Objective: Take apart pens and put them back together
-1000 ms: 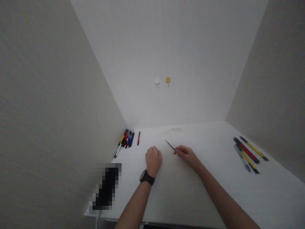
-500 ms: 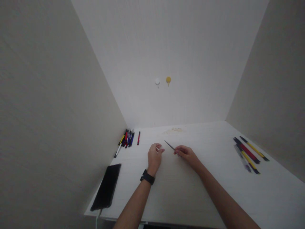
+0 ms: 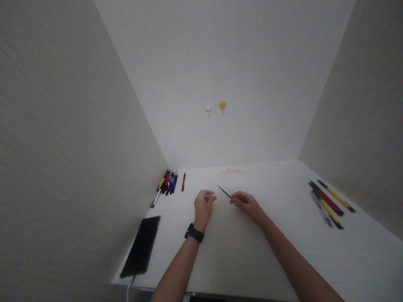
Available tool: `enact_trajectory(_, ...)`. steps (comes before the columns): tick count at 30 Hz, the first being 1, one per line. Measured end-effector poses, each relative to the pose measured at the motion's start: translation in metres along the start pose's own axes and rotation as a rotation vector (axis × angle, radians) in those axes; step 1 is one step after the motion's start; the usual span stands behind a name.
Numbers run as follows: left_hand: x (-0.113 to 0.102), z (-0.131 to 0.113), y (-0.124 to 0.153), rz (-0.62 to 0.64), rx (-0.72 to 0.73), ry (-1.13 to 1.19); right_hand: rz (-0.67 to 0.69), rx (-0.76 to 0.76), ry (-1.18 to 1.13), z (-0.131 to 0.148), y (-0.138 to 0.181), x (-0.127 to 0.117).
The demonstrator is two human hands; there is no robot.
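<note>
Between the thumb and fingers of my right hand (image 3: 244,199) is a thin dark pen refill (image 3: 224,191), its far end pointing up and left toward the wall. My left hand (image 3: 203,204) hovers just left of it, fingers curled and thumb close to the fingertips. Something small and pale seems to be pinched there, too small to make out. A gap separates the left fingertips from the refill. A black watch (image 3: 194,233) circles my left wrist.
Several pens (image 3: 166,183) lie piled against the left wall, with a single red pen (image 3: 183,182) beside them. A black phone (image 3: 141,246) with a white cable (image 3: 129,287) lies at front left. More pens (image 3: 329,201) rest on the right. Two hooks (image 3: 222,105) are on the back wall.
My left hand has shifted slightly left, its fingertips drawn closer together. My right hand and the pen refill stay in nearly the same place.
</note>
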State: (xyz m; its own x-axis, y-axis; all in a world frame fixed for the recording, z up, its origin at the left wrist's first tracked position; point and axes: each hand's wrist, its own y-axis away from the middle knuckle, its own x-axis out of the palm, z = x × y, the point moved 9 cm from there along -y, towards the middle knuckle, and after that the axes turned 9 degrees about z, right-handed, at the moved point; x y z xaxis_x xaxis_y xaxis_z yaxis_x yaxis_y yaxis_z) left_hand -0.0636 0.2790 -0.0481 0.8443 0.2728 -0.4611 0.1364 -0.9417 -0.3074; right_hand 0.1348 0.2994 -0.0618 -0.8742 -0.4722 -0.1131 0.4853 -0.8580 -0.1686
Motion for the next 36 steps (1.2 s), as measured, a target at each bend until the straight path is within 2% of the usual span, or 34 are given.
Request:
enact_trajectory(5,0.002,0.001,0.000,0.022,-0.035,0.039,0.006,-0.008,0.015,0.003,0.001,0.000)
enact_trajectory(9,0.001,-0.009,0.000,0.029,0.003,0.135,0.004,-0.013,0.014,0.006,0.002,0.001)
enact_trajectory(13,-0.010,-0.011,-0.001,-0.062,-0.008,0.344,0.011,-0.007,0.024,0.007,0.002,0.001)
enact_trajectory(17,-0.015,0.001,-0.001,-0.168,-0.078,0.616,0.013,0.008,0.039,0.007,0.002,0.001)
enact_trajectory(21,-0.018,0.012,0.001,-0.259,-0.121,0.761,0.018,0.012,0.040,0.005,0.000,0.001)
enact_trajectory(29,-0.016,0.020,0.002,-0.282,-0.152,0.851,0.030,0.019,0.082,0.001,-0.001,0.003)
enact_trajectory(36,-0.016,0.023,0.002,-0.299,-0.173,0.832,0.026,0.018,0.101,0.005,0.000,0.003)
